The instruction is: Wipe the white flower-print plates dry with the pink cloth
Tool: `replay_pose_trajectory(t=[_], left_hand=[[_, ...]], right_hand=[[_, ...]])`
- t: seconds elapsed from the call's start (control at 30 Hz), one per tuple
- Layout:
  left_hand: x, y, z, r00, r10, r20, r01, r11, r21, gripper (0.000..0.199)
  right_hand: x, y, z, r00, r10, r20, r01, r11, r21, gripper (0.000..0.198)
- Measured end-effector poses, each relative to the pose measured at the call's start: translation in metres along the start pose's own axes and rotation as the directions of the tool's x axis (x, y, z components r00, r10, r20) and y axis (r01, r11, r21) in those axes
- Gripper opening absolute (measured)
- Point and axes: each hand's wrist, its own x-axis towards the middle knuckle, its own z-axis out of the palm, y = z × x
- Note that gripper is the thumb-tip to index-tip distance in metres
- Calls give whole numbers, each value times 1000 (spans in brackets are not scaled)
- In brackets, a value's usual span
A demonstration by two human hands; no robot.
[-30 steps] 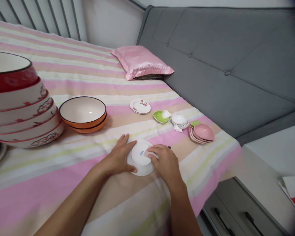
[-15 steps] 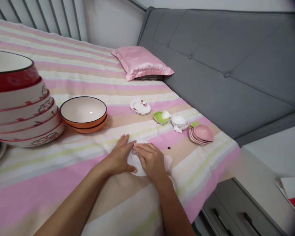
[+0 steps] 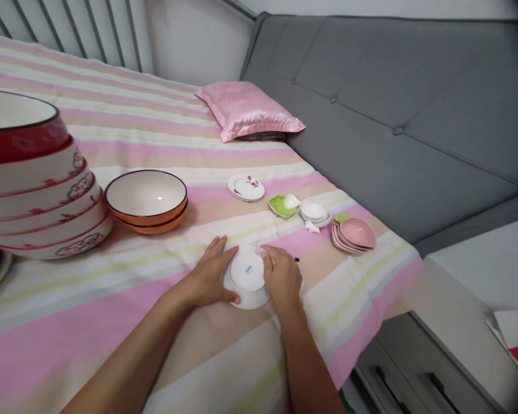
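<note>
Two bare hands meet around one white plate in the head view. The plate (image 3: 247,271) lies face down between them on the striped bedspread (image 3: 224,356), its foot ring and a small blue mark turned up. The left hand (image 3: 211,275) holds the left rim, thumb and forefinger set apart along the edge and bearing on it. The right hand (image 3: 282,277) lies over the right rim with its fingers bent; what is under its palm is hidden, so I cannot tell whether it is clamped on anything. Just beside its knuckles is a small dark bit (image 3: 297,259) (too tiny to name).

Straight ahead of the plate, beyond both hands, sit flowered plates (image 3: 246,188), stacked. Ahead of the right hand is a green leaf dish (image 3: 281,207); farther to that hand's right come small white dishes (image 3: 314,210) and nested pink dishes (image 3: 358,232). Ahead and to the left of the left hand are two orange bowls (image 3: 147,195), one in the other, and farther left a tall pile of red-rimmed bowls (image 3: 47,207).

As I judge it, these groups are already gathered and untouched, while the upturned plate is the single piece being worked on, not yet finished with. Whether its underside has been fully dealt with, I cannot tell.
</note>
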Motion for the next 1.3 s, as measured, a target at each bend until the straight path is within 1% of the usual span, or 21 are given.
replay_pose_trajectory(t=[0.1,0.23,0.3,0.37,0.47,0.57,0.63,0.77,0.87,0.93,1.03,1.07,1.13,1.2,1.3], left_hand=[[0,0,-1,1000,0,-1,0,1000,-8,101],[0,0,-1,1000,2,-1,-2,1000,-21,100],[0,0,-1,1000,-2,-3,2,1000,-18,101],[1,0,-1,1000,-4,2,4,1000,-13,101],[0,1,-1,1000,-9,13,9,1000,-1,101],[0,2,-2,1000,-14,24,14,1000,13,102],[0,3,-3,999,-18,31,18,1000,14,103],[-1,3,-3,1000,-19,23,18,1000,10,102],[0,2,-2,1000,-12,13,12,1000,1,100],[0,2,-2,1000,-12,11,12,1000,-2,100],[0,2,-1,1000,-17,14,17,1000,4,101],[0,1,-1,1000,-17,14,17,1000,8,102],[0,2,-1,1000,-15,12,15,1000,16,101],[0,2,-2,1000,-13,11,13,1000,26,100],[0,4,-3,1000,-22,8,22,999,46,100]], right_hand=[[-1,2,-6,999,13,34,-11,998,-65,29],[-4,1,-17,999,12,52,-1,976,-217,27],[-5,-2,-24,994,34,105,-2,956,-293,25],[-6,-6,-31,981,88,174,-23,937,-348,24],[-9,-11,-41,956,151,250,-46,923,-381,24],[-14,-13,-47,937,171,303,-40,918,-394,21],[-18,-13,-48,938,158,310,-21,915,-403,19],[-30,-18,-47,959,102,264,28,895,-446,16],[-38,-24,-47,955,76,286,68,884,-462,15],[-43,-27,-50,944,60,325,93,896,-435,14],[-45,-32,-58,936,-6,353,128,938,-322,14],[-45,-34,-60,939,-22,343,123,953,-277,15],[-42,-37,-64,959,-28,281,84,979,-188,16],[-37,-39,-63,984,-44,170,61,994,-95,19],[-28,-35,-49,995,-103,4,103,995,7,25]])
